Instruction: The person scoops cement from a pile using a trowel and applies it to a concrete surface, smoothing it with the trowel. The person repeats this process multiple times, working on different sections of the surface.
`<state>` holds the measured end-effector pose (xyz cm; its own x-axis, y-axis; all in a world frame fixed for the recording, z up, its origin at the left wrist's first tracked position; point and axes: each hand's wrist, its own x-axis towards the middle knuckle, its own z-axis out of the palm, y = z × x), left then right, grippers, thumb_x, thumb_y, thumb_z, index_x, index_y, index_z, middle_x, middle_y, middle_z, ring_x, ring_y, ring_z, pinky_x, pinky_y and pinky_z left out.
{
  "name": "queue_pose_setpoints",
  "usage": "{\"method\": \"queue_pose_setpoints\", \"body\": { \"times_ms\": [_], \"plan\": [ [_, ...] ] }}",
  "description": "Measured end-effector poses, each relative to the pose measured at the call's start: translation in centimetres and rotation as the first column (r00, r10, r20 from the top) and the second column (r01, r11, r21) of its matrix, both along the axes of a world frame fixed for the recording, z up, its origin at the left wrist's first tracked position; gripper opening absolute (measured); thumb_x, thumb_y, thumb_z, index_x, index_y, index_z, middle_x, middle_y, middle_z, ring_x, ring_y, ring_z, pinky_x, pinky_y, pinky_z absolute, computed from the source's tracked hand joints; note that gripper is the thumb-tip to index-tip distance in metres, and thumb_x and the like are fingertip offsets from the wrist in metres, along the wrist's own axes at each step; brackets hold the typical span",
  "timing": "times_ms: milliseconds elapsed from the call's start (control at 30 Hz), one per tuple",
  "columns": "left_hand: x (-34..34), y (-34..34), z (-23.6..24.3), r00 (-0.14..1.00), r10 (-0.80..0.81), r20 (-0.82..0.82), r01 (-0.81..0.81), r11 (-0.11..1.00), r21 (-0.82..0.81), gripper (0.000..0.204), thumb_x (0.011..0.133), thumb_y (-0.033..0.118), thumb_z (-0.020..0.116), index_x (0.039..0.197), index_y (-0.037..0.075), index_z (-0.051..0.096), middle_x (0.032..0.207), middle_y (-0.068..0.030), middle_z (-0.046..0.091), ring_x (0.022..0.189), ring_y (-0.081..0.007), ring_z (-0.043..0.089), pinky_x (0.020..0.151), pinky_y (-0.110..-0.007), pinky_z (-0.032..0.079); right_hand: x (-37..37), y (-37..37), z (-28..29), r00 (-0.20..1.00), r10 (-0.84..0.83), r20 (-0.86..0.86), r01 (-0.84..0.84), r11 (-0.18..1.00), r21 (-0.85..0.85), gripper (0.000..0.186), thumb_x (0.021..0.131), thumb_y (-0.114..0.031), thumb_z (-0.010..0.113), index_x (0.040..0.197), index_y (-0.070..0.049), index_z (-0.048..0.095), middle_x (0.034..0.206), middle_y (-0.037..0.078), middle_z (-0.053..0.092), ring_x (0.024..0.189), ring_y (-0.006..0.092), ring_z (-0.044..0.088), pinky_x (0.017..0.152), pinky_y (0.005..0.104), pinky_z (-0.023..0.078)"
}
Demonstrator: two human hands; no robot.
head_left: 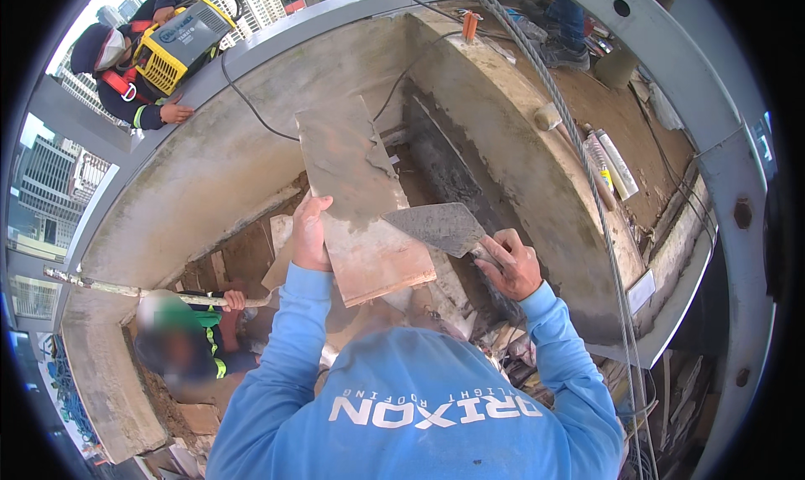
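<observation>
Before your chest, between the two blue sleeves (295,321), is a flat reddish slab (381,258), long and slightly slanting. Your left hand (312,235) grasps it at its left edge, with the thumb lying over the upper face. The far half of this slab carries grey mortar (344,157), which is spread unevenly; the near part is mostly bare. Your right hand (511,264) has its fingers wrapped around the handle of a trowel (436,227). The tip of the blade comes over the right edge of the slab, but I cannot tell if they touch. Around them stands a concrete wall (201,178), with a dark grey coating (457,161) on the right inner side. To your left, a co-worker (172,346) grips a long pole (109,288); farther away, another person (151,115) has a yellow and grey machine (184,44).
</observation>
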<state>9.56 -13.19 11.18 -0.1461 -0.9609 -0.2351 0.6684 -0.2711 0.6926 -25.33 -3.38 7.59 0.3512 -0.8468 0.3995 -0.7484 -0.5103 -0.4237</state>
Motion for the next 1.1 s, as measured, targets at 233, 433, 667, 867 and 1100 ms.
{"method": "queue_pose_setpoints", "body": {
  "times_ms": [233,433,667,867,1100],
  "plan": [
    [-1.4,1.3,2.0,0.944,-0.004,0.329,0.099,0.957,-0.272,0.057,0.082,0.012,0.054,0.136,-0.006,0.047,0.126,-0.0146,0.060,0.110,-0.0239,0.061,0.096,-0.036,0.048,2.1,-6.5,-1.2,0.970,-0.181,0.161,0.201,0.972,-0.123,0.047,0.084,-0.022,0.074,0.128,-0.014,0.060,0.101,0.011,0.057,0.074,0.0288,0.064,0.061,0.0402,0.053],
    [1.1,2.5,3.4,0.930,-0.041,0.364,0.159,0.940,-0.301,0.061,0.078,0.012,0.056,0.135,-0.007,0.048,0.126,-0.0119,0.060,0.110,-0.0192,0.059,0.097,-0.031,0.045,2.7,-12.1,0.4,0.942,-0.198,0.271,0.263,0.938,-0.227,0.045,0.084,-0.020,0.074,0.127,-0.013,0.061,0.101,0.011,0.058,0.078,0.0293,0.063,0.064,0.0394,0.053],
    [5.1,2.3,2.9,0.979,0.059,0.194,-0.002,0.960,-0.280,0.053,0.082,0.006,0.055,0.133,-0.006,0.051,0.122,-0.0105,0.062,0.109,-0.0163,0.059,0.097,-0.029,0.044,6.5,-8.1,3.4,0.981,0.056,0.185,-0.032,0.991,-0.127,0.042,0.085,-0.019,0.072,0.124,-0.006,0.062,0.099,0.013,0.057,0.078,0.0290,0.062,0.063,0.0390,0.051],
    [6.0,1.8,3.5,0.932,0.026,0.361,0.085,0.953,-0.290,0.054,0.081,0.006,0.055,0.134,-0.007,0.051,0.120,-0.0095,0.063,0.107,-0.0157,0.059,0.095,-0.029,0.045,11.4,-8.0,2.2,0.959,0.217,0.181,-0.212,0.976,-0.046,0.041,0.085,-0.021,0.071,0.123,-0.008,0.062,0.099,0.013,0.057,0.077,0.0318,0.062,0.063,0.0402,0.052],
    [5.2,2.4,5.1,0.859,0.023,0.512,0.210,0.895,-0.393,0.047,0.082,0.006,0.057,0.128,-0.006,0.056,0.114,-0.0070,0.064,0.101,-0.0116,0.056,0.091,-0.027,0.044,12.7,-14.2,2.3,0.912,0.111,0.394,-0.028,0.977,-0.211,0.038,0.087,-0.019,0.071,0.121,-0.004,0.063,0.097,0.013,0.058,0.082,0.0297,0.062,0.070,0.0368,0.051]
  ]
}}
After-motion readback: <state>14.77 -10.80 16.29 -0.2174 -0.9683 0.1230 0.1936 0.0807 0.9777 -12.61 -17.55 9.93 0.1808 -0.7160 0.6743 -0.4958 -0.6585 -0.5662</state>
